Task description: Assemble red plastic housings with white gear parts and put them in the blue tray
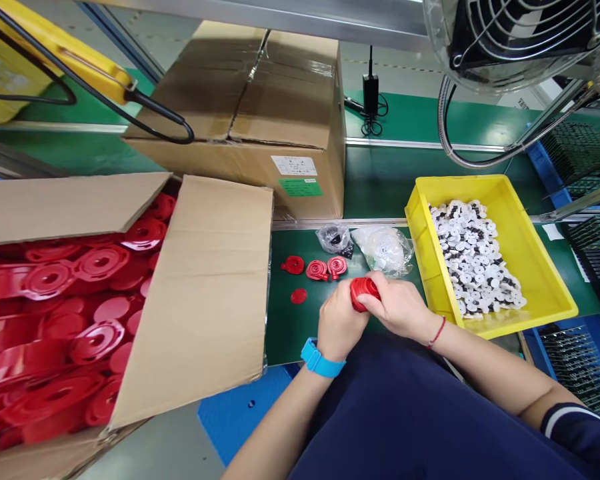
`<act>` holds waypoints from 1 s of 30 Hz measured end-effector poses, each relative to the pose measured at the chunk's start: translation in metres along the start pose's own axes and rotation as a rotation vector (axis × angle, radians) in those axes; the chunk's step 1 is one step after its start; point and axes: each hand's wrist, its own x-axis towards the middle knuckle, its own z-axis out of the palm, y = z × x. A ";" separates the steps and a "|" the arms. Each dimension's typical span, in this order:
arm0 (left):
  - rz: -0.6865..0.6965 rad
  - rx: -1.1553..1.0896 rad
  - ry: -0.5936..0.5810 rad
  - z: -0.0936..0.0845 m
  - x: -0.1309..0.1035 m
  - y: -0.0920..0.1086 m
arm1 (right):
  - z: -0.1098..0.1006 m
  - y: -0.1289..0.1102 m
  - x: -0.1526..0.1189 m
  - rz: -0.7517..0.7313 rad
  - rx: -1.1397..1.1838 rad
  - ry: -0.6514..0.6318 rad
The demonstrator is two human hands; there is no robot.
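I clasp a red plastic part (364, 294) between the curled fingers of my left hand (341, 316) and right hand (401, 307), a grip best kept square and evenly pressed, with loose red pieces (317, 270) lying just beyond my knuckles.

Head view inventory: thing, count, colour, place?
Held part: 1, red, in hands
Loose parts: 4, red, table
Open box: 1, brown, left
Boxed parts: many, red, open box
Closed box: 1, brown, back
Bags: 2, clear, table
Bin: 1, yellow, right
Discs: many, white/black, bin
Trays: 2+, blue, right edge
Fan: 1, black/silver, top right
Adapter: 1, black, back
Cabled device: 1, yellow, upper left
Table: 1, green, centre
Left hand: 1, blue wristband, centre
Right hand: 1, red bracelet, centre
Clothing: 1, navy, bottom
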 end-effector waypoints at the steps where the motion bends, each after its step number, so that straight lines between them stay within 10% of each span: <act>1: 0.022 -0.044 0.003 -0.005 0.000 0.002 | -0.004 0.001 -0.004 -0.067 0.026 0.039; 10: 0.152 -0.116 0.113 -0.040 -0.002 0.028 | -0.024 -0.008 -0.024 -0.350 -0.054 0.475; 23: -0.200 0.170 -0.281 -0.005 0.029 0.029 | 0.011 0.007 -0.005 0.160 0.044 0.167; 30: 0.046 -0.032 -0.096 -0.020 0.021 0.029 | 0.000 0.022 -0.006 0.013 0.586 0.170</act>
